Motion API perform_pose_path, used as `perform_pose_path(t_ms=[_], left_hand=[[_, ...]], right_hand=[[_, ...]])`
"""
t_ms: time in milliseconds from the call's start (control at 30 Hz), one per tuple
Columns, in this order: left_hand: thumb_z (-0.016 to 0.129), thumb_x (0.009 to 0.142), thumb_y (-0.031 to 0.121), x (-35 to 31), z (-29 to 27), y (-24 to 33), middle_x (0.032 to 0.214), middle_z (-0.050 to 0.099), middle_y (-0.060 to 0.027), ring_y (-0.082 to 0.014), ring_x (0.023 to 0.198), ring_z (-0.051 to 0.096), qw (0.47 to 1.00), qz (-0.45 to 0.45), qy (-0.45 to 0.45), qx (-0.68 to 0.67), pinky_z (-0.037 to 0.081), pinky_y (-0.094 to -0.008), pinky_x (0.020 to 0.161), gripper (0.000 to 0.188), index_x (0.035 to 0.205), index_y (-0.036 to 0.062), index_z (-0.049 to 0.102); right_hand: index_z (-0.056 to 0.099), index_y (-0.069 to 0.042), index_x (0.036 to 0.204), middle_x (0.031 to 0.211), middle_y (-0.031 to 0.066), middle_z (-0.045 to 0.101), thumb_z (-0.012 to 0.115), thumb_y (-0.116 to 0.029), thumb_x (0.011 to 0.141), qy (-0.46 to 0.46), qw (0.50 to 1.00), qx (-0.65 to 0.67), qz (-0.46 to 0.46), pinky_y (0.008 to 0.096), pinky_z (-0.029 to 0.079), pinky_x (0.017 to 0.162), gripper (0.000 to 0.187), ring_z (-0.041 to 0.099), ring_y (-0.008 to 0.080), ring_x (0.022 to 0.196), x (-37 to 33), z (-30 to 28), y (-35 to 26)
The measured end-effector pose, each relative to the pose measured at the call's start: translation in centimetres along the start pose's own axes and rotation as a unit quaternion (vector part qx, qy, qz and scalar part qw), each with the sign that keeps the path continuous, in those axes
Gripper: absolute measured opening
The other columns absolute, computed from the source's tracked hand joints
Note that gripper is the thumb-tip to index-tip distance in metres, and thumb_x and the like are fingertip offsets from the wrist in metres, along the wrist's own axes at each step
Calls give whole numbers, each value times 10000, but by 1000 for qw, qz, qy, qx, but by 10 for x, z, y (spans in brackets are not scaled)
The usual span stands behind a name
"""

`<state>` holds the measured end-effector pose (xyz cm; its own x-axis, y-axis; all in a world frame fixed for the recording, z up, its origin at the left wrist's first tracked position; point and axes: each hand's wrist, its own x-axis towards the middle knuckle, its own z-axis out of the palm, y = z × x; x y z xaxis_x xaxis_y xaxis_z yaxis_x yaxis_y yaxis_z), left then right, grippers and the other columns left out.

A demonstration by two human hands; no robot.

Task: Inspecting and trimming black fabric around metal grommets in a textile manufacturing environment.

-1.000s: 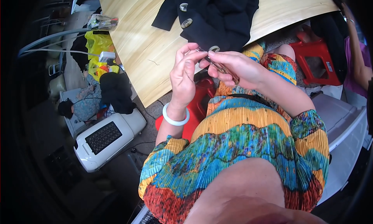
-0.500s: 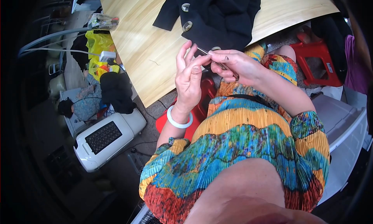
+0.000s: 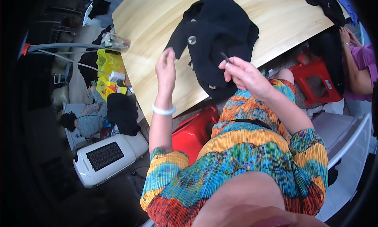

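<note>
A black garment with large shiny buttons lies bunched on the table, its near part hanging over the edge toward my lap. My right hand is closed over the garment's near right side. Between its thumb and fingers is a slim dark metal tool, its tip pointing up and left; most of it is hidden in the hand. My left hand, a pale bangle on its wrist, is raised left of the garment beside its sleeve. It holds nothing I can see, and its fingers point upward, partly blurred.
The light wooden table spreads ahead. Red plastic stools stand by it. At the right, another person's hands rest near a second dark garment. A yellow bag, cables and a white appliance are at the left.
My hands have moved apart; they were together over the tool. The left went left, the right slightly right and down, keeping the tool. The view has shifted, bringing another person into sight.
</note>
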<state>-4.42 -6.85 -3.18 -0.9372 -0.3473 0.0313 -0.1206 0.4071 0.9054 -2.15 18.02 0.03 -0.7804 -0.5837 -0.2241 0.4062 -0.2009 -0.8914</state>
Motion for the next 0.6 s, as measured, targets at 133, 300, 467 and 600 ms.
perform_pose_path(t_ms=[133, 300, 467, 600], left_hand=[[447, 823, 509, 96, 29, 8, 827, 595, -92, -138, 724, 540, 996, -50, -63, 28, 435, -255, 649, 567, 993, -20, 557], [557, 733, 550, 126, 58, 26, 750, 607, -35, -150, 626, 563, 937, -207, -279, 26, 452, -281, 550, 511, 903, 71, 609], [583, 806, 173, 110, 51, 10, 786, 598, -25, -122, 679, 568, 926, -175, -280, -185, 449, -210, 565, 157, 890, 40, 591], [598, 776, 40, 78, 44, 51, 816, 577, -53, -72, 721, 537, 961, 113, -23, -252, 438, -193, 613, 158, 910, -6, 529]], right_hand=[[488, -50, 1007, 715, -19, 493, 454, -186, 884, 1, 999, -52, -12, 129, 225, 393, 186, 305, -18, 452, -5, 8, -2], [490, -47, 1000, 707, -18, 496, 469, -183, 878, 26, 998, -64, -14, 131, 222, 388, 184, 308, -17, 453, -18, -3, -11], [499, -30, 969, 732, -20, 509, 509, -156, 850, 61, 993, -77, -63, 149, 319, 506, 174, 403, 4, 574, -20, -22, -32], [501, 9, 965, 849, 10, 522, 588, -81, 789, 100, 965, -124, -207, 205, 421, 745, 216, 518, 67, 776, 5, -32, -42]])
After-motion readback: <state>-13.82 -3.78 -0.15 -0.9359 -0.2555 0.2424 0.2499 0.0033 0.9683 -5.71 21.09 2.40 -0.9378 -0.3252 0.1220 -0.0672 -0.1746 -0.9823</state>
